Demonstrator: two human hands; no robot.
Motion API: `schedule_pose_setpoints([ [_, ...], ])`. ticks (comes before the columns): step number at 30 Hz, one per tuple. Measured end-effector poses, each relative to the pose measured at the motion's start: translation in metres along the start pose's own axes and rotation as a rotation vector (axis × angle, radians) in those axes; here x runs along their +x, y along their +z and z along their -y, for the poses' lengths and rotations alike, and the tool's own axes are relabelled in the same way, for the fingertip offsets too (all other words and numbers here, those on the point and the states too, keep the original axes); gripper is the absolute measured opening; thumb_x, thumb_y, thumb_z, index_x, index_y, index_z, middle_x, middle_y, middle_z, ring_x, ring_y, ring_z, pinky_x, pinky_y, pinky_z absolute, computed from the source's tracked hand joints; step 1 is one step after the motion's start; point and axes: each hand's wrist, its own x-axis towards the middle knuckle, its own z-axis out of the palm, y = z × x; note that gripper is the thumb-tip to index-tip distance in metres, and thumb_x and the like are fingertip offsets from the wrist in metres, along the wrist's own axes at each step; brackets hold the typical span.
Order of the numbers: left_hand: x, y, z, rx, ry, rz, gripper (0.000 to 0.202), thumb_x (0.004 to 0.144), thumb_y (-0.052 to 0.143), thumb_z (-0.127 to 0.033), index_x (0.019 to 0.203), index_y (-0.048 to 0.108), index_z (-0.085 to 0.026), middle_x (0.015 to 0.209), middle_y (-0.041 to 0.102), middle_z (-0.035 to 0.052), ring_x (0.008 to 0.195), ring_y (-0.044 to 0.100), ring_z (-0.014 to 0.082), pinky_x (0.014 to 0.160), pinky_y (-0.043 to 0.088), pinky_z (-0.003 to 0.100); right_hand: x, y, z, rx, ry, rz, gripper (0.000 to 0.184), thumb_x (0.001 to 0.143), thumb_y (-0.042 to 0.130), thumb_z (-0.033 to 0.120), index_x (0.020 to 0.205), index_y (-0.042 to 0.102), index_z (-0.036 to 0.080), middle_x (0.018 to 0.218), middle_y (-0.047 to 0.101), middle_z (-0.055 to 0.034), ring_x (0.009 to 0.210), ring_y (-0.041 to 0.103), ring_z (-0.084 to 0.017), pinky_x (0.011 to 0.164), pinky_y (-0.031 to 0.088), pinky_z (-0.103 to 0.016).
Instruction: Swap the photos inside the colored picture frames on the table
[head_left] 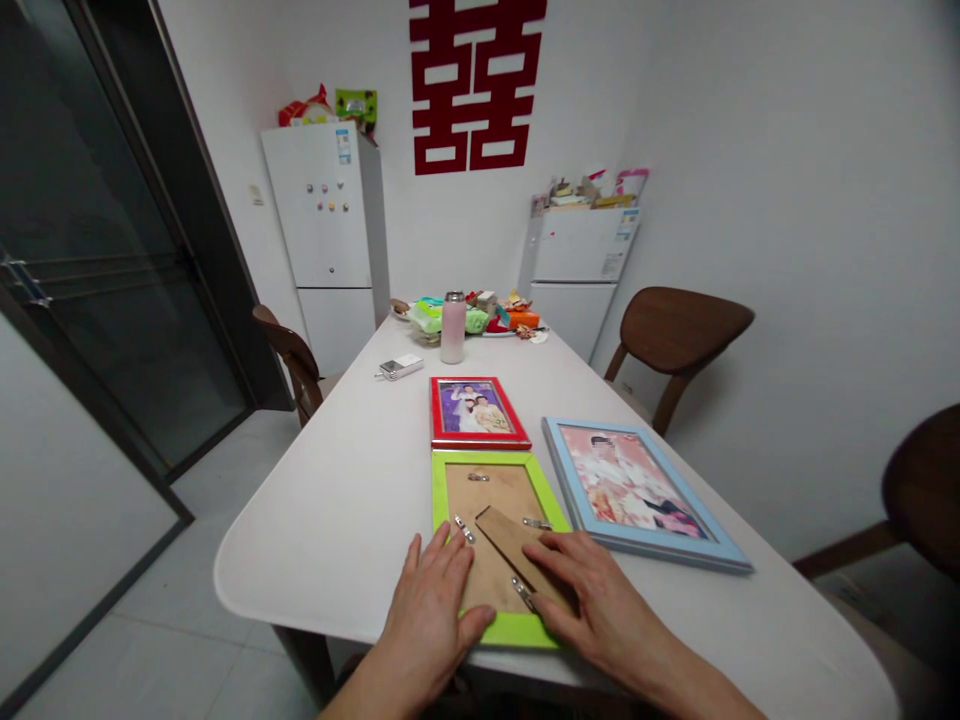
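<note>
Left hand (429, 612) flat, loosely spread; right hand (596, 598) open, fingers curved over the stand (508, 535), neither visibly gripping. Beneath both, face-down, the green frame (487, 577): looks light, stiff, maybe fragile-fronted, best held by its side rails (439, 490).

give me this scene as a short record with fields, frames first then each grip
green frame: face down, four metal clips and a stand showing on its back
red frame: picture side up, just beyond the green one
blue frame: picture side up, to the right
left grip: open, over the green frame's left side
right grip: open, fingers over the stand
surface: white table
farther back: pink bottle
</note>
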Motion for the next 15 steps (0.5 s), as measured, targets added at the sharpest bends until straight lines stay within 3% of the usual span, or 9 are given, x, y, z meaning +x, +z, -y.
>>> schedule_pose_setpoints([
  [3,-0.003,0.001,0.001,-0.002,0.057,-0.017,0.045,0.074,0.052,-0.032,0.114,0.044,-0.014,0.124,0.043,0.0125,0.119,0.031,0.0247,0.098,0.018,0.052,0.006,0.000,-0.009,-0.005,0.010,-0.037,0.033,0.076,0.043,0.029,0.101,0.058,0.015,0.101,0.056,-0.0116,0.095,0.048,-0.021,0.085,0.035,-0.036],
  [7,-0.008,0.002,0.000,-0.039,0.101,-0.002,0.060,0.063,0.061,-0.045,0.111,0.045,-0.014,0.125,0.041,0.0158,0.119,0.031,0.0278,0.096,0.019,0.053,0.024,-0.001,-0.023,-0.069,0.119,-0.062,0.027,0.076,0.040,0.022,0.089,0.063,0.015,0.087,0.057,-0.0092,0.083,0.050,-0.019,0.078,0.038,-0.031],
  [11,-0.007,0.002,0.000,-0.048,0.075,0.043,0.043,0.059,0.066,-0.037,0.094,0.052,-0.016,0.125,0.041,0.0149,0.118,0.032,0.0265,0.095,0.026,0.047,0.038,0.000,-0.026,-0.134,0.172,-0.014,0.027,0.077,0.038,0.019,0.078,0.065,0.016,0.077,0.055,-0.0073,0.076,0.050,-0.018,0.072,0.038,-0.028],
  [15,-0.005,0.000,0.001,-0.047,0.070,0.073,0.035,0.058,0.067,-0.032,0.086,0.053,-0.016,0.126,0.040,0.0138,0.119,0.031,0.0248,0.096,0.025,0.044,0.045,0.005,-0.027,-0.159,0.136,-0.077,0.027,0.076,0.040,0.019,0.093,0.061,0.015,0.080,0.054,-0.0074,0.077,0.049,-0.017,0.071,0.038,-0.027],
])
